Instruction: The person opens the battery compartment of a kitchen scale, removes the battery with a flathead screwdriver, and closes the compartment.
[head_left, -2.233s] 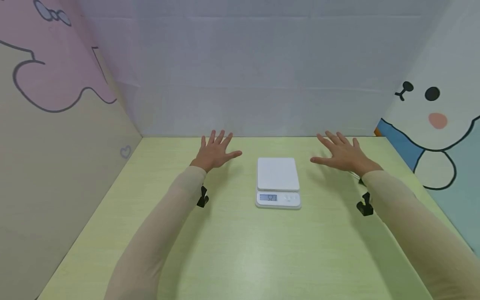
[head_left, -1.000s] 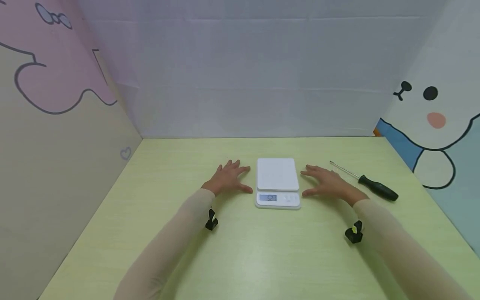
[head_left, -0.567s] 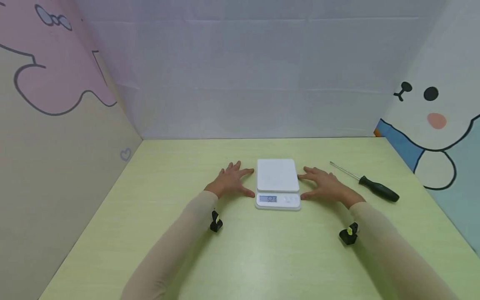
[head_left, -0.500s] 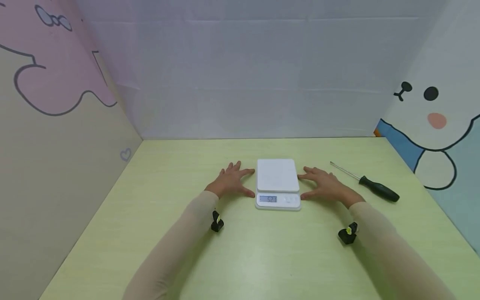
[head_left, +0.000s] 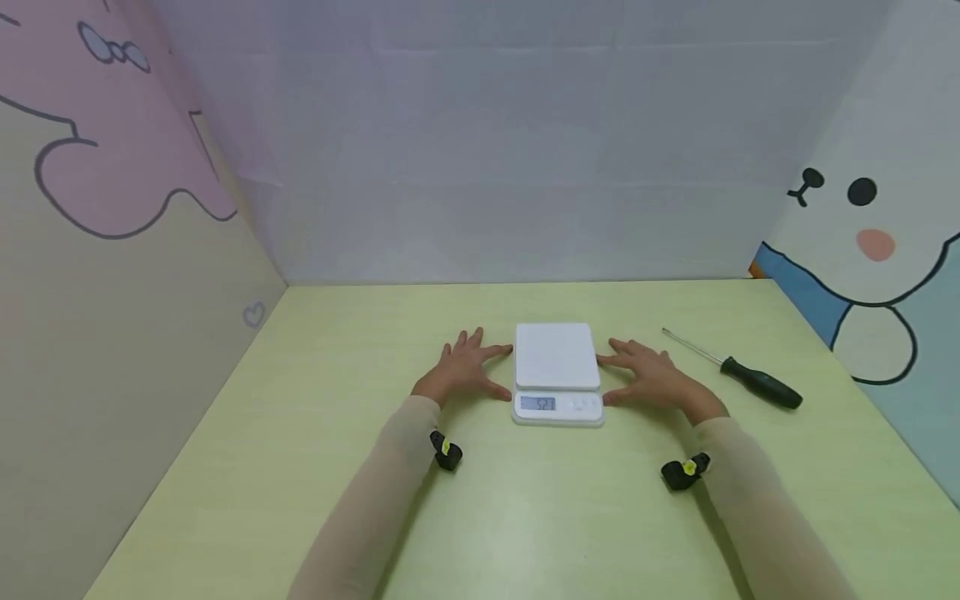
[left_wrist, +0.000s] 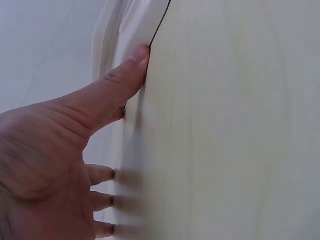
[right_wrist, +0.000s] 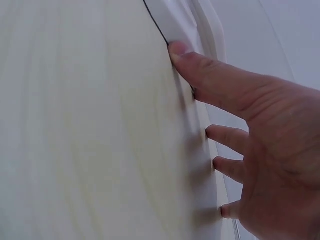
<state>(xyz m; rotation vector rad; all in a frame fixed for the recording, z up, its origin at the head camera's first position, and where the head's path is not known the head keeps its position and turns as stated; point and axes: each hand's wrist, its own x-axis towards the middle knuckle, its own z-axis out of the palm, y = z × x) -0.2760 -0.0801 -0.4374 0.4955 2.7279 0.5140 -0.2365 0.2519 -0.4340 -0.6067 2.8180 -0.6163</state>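
Observation:
A white digital kitchen scale [head_left: 557,357] lies flat on the table, its small display [head_left: 537,403] lit with digits. At its left side is my left hand [head_left: 465,371], fingers spread, with thumb and index fingertip at the scale's edge. My right hand [head_left: 652,379] mirrors it on the right side. In the left wrist view the left thumb [left_wrist: 117,82] presses the side of the scale [left_wrist: 142,22], while the other fingertips touch the table. The right wrist view has the right thumb [right_wrist: 210,75] against the scale's edge [right_wrist: 172,17], its remaining fingers apart below.
A screwdriver [head_left: 761,387] with a dark handle lies on the table to the right, beyond my right hand. The pale green table [head_left: 517,517] ends at a plain back wall [head_left: 465,150]. Cartoon-printed side walls [head_left: 112,167] stand left and right.
Both hands have come down and inward from the back of the table to the scale's sides. The screwdriver, earlier mostly hidden by my right arm, is uncovered. The scale stays put.

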